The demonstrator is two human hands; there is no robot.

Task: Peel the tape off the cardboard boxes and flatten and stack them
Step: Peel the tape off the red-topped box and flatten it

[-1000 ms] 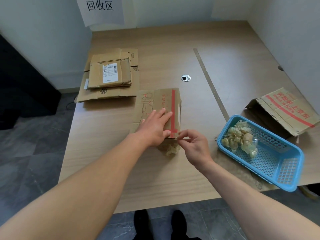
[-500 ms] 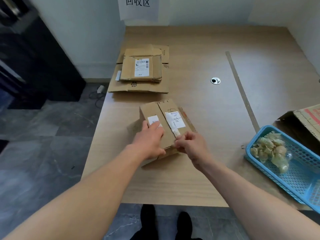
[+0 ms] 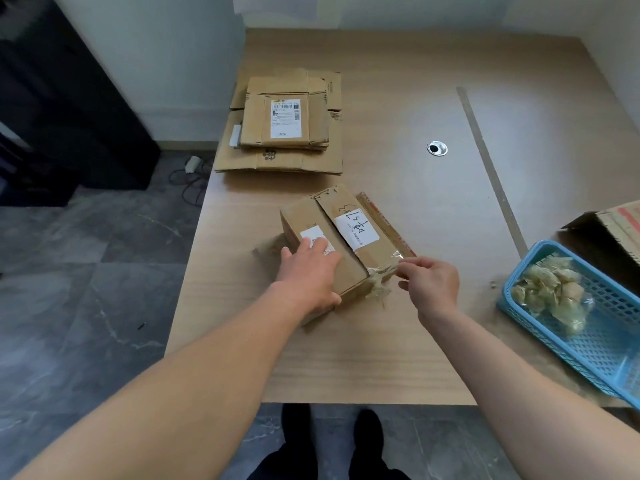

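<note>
The left hand (image 3: 311,271) lies spread on top of the small cardboard box (image 3: 341,233). Its fingers are nearly straight and press down on the lid, the fingertips cover part of a white sticker (image 3: 313,235), and the thumb reaches to the box's left side. The right hand (image 3: 429,282) is curled, with thumb and forefinger pinching the end of a clear tape strip (image 3: 389,268). The strip stretches from the fingers to the box's near right corner and is partly lifted off the cardboard. A crumpled, yellowish length of the same tape hangs below that corner, touching the table (image 3: 381,358).

The box sits near the middle of the table, turned at an angle, between the two hands. A second white label (image 3: 356,230) with handwriting is stuck across its top seam; the writing is too small to read. Behind it, towards the wall, is the stack of flattened boxes (image 3: 284,133), the topmost carrying a printed shipping label.

At the right a blue basket (image 3: 595,355) holds wads of peeled tape (image 3: 547,292); its far end is cut off by the frame edge. Beyond it is another cardboard box (image 3: 616,230) with red print, with only its left part in view. Where the tape is fixed on the small box's near face is hidden by the left hand and the crumpled tape. Dark shoes (image 3: 298,431) show below the table edge.
</note>
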